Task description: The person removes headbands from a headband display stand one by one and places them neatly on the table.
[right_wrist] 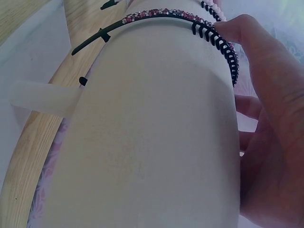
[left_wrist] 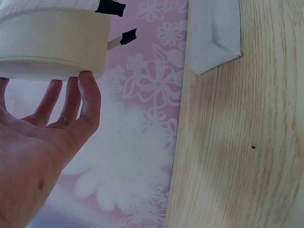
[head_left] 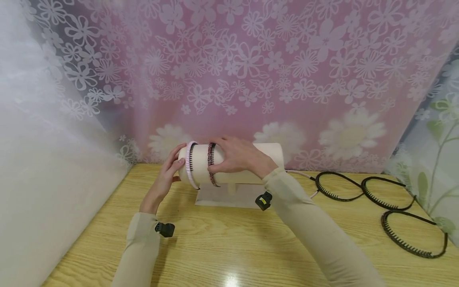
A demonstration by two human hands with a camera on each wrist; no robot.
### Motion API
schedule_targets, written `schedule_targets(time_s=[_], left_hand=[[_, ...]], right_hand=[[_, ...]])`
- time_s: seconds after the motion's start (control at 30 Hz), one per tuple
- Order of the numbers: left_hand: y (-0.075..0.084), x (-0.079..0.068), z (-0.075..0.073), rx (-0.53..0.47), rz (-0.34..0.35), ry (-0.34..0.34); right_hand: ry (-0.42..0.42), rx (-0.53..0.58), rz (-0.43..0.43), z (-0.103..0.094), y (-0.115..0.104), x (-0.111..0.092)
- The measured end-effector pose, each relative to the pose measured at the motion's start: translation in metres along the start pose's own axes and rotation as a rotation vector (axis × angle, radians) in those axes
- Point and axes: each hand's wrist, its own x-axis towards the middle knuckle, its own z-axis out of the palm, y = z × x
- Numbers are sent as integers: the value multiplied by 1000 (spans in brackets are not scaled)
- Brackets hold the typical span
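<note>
A cream cylinder headband stand (head_left: 247, 175) lies level on a white base (head_left: 218, 197). Round its left end sits a pale pink headband (head_left: 189, 167) with black teeth. My left hand (head_left: 165, 175) grips that end, thumb in front; fingertips press the rim in the left wrist view. Further right, a headband with red and clear sparkling stones (head_left: 210, 163) goes over the cylinder. My right hand (head_left: 236, 155) holds this one, its thumb on the band in the right wrist view (right_wrist: 259, 57). The other right fingertips are hidden behind the cylinder.
Several black toothed headbands, one of them here (head_left: 412, 235), lie on the wooden table (head_left: 222, 243) to the right. A pale band (head_left: 301, 173) pokes out behind the cylinder. A pink flowered curtain (head_left: 251, 79) hangs at the back; a whitish sheet (head_left: 53, 159) stands left.
</note>
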Motion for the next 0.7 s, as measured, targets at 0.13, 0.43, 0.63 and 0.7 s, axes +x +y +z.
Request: schedule_targets(time_s=[0.13, 0.43, 0.63, 0.7], left_hand=[[0, 0, 0, -3, -2, -1], [1, -1, 0, -5, 3, 3], [1, -1, 0, -2, 3, -2], [1, -2, 0, -3, 3, -1]], right_hand=[[12, -1, -13, 0, 3, -4], [26, -27, 8, -1, 8, -11], [27, -39, 25, -2, 11, -15], [32, -39, 22, -2, 12, -17]])
